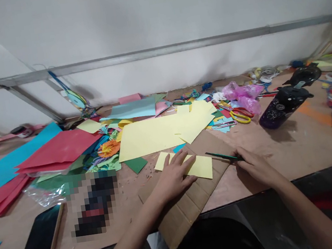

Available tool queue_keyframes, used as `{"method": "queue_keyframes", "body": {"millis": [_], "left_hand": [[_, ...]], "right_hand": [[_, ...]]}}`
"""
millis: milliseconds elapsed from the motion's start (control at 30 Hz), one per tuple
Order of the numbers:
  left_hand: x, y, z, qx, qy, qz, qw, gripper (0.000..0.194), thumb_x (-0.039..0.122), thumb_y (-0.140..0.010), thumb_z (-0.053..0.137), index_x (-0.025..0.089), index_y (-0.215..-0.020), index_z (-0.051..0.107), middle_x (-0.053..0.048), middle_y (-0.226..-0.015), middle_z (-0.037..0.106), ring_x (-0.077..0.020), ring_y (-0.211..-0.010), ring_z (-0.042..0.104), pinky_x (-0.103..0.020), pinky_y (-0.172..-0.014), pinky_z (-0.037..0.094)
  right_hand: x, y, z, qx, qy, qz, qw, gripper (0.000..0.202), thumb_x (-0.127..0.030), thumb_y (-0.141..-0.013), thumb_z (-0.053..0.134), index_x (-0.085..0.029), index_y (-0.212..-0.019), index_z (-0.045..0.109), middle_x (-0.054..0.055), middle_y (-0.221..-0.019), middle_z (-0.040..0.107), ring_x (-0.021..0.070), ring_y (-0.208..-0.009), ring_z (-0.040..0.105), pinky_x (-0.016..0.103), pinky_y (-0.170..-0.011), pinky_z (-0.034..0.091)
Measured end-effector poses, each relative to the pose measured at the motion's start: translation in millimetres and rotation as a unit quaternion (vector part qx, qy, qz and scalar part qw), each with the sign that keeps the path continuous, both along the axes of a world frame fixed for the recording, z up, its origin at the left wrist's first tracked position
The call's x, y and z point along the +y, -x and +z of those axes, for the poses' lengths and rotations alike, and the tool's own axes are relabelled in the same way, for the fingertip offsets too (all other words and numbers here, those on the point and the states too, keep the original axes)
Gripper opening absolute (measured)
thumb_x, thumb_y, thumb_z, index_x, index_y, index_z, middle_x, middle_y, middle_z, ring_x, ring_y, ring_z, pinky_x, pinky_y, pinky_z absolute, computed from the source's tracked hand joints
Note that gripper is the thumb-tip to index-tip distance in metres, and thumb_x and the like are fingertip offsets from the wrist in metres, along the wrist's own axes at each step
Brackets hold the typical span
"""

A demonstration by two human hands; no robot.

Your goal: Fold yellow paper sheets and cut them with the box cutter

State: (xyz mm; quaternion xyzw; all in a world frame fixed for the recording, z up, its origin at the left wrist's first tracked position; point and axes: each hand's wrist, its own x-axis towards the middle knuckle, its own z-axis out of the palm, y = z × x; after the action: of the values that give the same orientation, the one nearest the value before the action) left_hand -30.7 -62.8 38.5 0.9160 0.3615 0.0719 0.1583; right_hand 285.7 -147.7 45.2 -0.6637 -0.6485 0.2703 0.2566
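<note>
My left hand [175, 176] lies with its fingers spread on a small pale yellow paper strip [204, 166]. Under the strip is a creased piece of brown cardboard [184, 208], which reaches past the table's front edge. To the right, my right hand [252, 166] is closed around the near end of a thin dark pointed tool [221, 156] with a green edge. Its tip points left, above the cardboard and close to the strip's right end. Whether it is a knife, a pencil or scissors I cannot tell.
Behind the hands lies a large yellow sheet [149, 135]. Yellow-and-red-handled scissors [240, 116] and a dark bottle [283, 106] stand or lie to the right. Red sheets [60, 149] and a phone [37, 245] are on the left. The table's front edge [226, 203] runs below my hands.
</note>
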Motion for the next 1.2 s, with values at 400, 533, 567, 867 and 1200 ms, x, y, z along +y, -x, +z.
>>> {"method": "queue_keyframes", "body": {"millis": [400, 533, 567, 867, 1200], "left_hand": [[12.1, -2.4, 1.0, -0.048, 0.028, -0.005, 0.998, 0.081, 0.044, -0.087, 0.078, 0.026, -0.158, 0.044, -0.016, -0.152, 0.049, -0.0392, -0.142, 0.041, -0.066, -0.123, 0.025], [10.8, 1.1, -5.0, -0.065, 0.028, 0.004, 0.997, 0.080, 0.045, -0.088, 0.077, 0.027, -0.158, 0.043, -0.015, -0.152, 0.048, -0.0380, -0.141, 0.041, -0.064, -0.122, 0.029], [10.6, 1.7, -5.8, -0.071, 0.027, 0.005, 0.997, 0.079, 0.046, -0.088, 0.077, 0.029, -0.158, 0.043, -0.015, -0.151, 0.048, -0.0379, -0.141, 0.042, -0.063, -0.121, 0.029], [9.7, 2.0, -6.0, -0.077, 0.037, 0.011, 0.996, 0.080, 0.044, -0.089, 0.077, 0.028, -0.159, 0.043, -0.015, -0.150, 0.049, -0.0378, -0.140, 0.043, -0.062, -0.121, 0.030], [9.2, 2.4, -6.1, -0.087, 0.028, 0.012, 0.996, 0.083, 0.045, -0.088, 0.076, 0.028, -0.161, 0.041, -0.015, -0.149, 0.050, -0.0391, -0.139, 0.043, -0.058, -0.121, 0.031]], "right_hand": [[-3.7, -2.3, -4.8, 0.066, -0.014, 0.008, 0.998, 0.038, -0.048, -0.100, 0.053, -0.027, -0.125, 0.072, 0.008, -0.126, 0.075, 0.0320, -0.116, 0.067, 0.046, -0.102, 0.050], [-5.4, -0.8, -4.1, 0.061, -0.015, 0.030, 0.998, 0.033, -0.045, -0.100, 0.054, -0.029, -0.121, 0.073, 0.006, -0.124, 0.076, 0.0318, -0.114, 0.068, 0.045, -0.098, 0.052], [-5.7, -0.4, -3.9, 0.058, -0.014, 0.034, 0.998, 0.032, -0.045, -0.100, 0.054, -0.029, -0.120, 0.074, 0.006, -0.123, 0.076, 0.0318, -0.113, 0.068, 0.045, -0.098, 0.052], [-2.2, 1.0, -3.3, 0.050, -0.037, 0.001, 0.998, 0.035, -0.045, -0.098, 0.054, -0.028, -0.120, 0.074, 0.007, -0.127, 0.075, 0.0321, -0.117, 0.068, 0.047, -0.102, 0.051], [-3.9, -0.4, -4.2, 0.039, -0.027, 0.029, 0.998, 0.031, -0.043, -0.099, 0.053, -0.029, -0.118, 0.075, 0.007, -0.119, 0.077, 0.0313, -0.109, 0.070, 0.044, -0.094, 0.054]]}}
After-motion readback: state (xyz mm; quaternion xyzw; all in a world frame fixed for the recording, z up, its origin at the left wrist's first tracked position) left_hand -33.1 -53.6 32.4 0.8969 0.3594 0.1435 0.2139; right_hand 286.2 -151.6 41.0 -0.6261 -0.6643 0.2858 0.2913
